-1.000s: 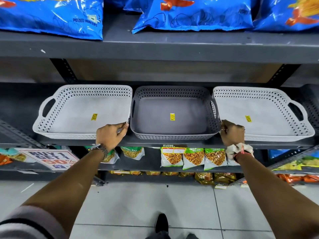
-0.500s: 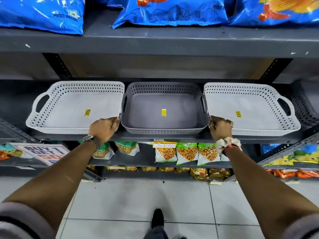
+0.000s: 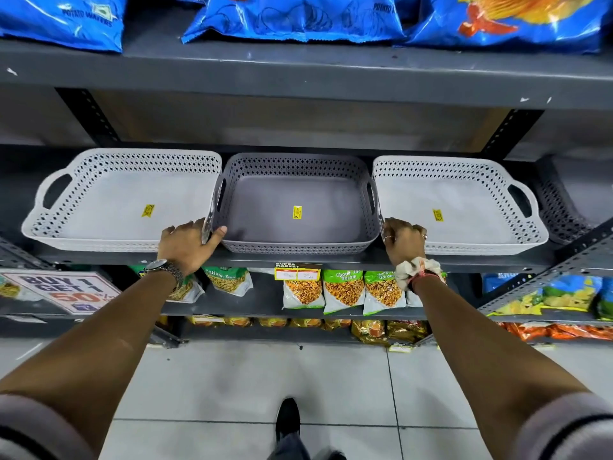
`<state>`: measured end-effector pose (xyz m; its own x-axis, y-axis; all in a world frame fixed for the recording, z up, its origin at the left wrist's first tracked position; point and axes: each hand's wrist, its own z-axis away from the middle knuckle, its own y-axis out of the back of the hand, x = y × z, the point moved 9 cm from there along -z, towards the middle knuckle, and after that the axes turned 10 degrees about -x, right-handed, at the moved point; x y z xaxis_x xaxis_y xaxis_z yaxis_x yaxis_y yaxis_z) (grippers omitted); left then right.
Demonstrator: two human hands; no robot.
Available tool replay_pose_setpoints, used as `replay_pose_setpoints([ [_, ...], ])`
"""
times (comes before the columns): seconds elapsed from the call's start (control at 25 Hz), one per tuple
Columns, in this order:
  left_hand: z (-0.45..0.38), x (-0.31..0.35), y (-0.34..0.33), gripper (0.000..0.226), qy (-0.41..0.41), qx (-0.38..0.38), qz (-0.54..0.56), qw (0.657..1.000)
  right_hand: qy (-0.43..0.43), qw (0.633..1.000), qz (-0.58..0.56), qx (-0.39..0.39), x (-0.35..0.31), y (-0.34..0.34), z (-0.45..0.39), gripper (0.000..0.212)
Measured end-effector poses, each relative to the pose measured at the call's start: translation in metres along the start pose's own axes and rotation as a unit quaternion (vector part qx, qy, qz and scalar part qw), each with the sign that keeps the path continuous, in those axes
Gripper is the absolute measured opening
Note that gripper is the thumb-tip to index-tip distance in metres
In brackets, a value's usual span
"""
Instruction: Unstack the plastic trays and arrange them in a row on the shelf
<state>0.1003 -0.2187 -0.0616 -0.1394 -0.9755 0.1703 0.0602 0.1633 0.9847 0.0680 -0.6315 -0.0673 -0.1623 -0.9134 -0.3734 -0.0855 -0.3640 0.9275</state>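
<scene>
While I watch through the head camera, my left hand (image 3: 185,242) grips the near right corner of the pale perforated plastic tray (image 3: 109,207), thumb touching the darker grey perforated tray (image 3: 295,207) just right of it. My right hand (image 3: 403,240) is curled closed over the near left corner of a second pale perforated tray (image 3: 464,207), beside the grey one's right wall. All three trays sit side by side on the dark metal shelf (image 3: 298,257), each with a yellow sticker (image 3: 297,212).
</scene>
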Motion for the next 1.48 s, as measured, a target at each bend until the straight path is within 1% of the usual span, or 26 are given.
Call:
replay_pose_setpoints([
  [0.08,0.000,0.001,0.000,0.043,0.000,-0.001,0.001,1.000,-0.002,1.000,-0.001,0.002,0.001,0.001,0.001,0.010],
  [0.24,0.000,0.002,-0.001,0.049,-0.003,-0.012,-0.003,1.000,-0.012,1.000,-0.006,-0.001,-0.001,0.000,0.002,0.013],
  [0.4,-0.003,-0.002,-0.004,0.053,-0.001,-0.018,-0.017,1.000,-0.021,0.999,0.010,-0.024,-0.004,0.000,0.002,0.018],
  [0.64,-0.004,-0.004,-0.003,0.058,-0.010,0.014,-0.005,1.000,-0.016,0.999,0.021,-0.035,-0.008,0.001,0.004,0.020],
  [0.88,-0.004,-0.007,-0.004,0.062,0.001,0.018,0.005,1.000,-0.019,0.999,0.013,-0.038,-0.009,0.002,0.006,0.022],
  [1.2,-0.004,-0.011,-0.009,0.064,0.020,-0.020,0.008,1.000,-0.034,0.999,-0.002,-0.042,-0.009,0.000,0.008,0.024],
  [1.32,-0.005,-0.013,-0.017,0.076,0.038,-0.072,0.009,0.997,-0.038,0.998,-0.008,-0.054,-0.007,0.000,0.008,0.023],
  [1.4,-0.004,-0.010,-0.015,0.081,0.049,-0.086,0.016,0.995,-0.030,0.998,-0.019,-0.054,-0.010,0.004,0.011,0.021],
  [1.44,-0.003,-0.006,-0.013,0.081,0.039,-0.066,0.015,0.997,-0.012,0.999,-0.020,-0.041,-0.010,0.004,0.013,0.023],
  [1.48,0.004,0.002,0.000,0.080,0.030,-0.030,0.034,0.999,-0.011,0.999,-0.023,-0.031,-0.015,0.009,0.018,0.027],
])
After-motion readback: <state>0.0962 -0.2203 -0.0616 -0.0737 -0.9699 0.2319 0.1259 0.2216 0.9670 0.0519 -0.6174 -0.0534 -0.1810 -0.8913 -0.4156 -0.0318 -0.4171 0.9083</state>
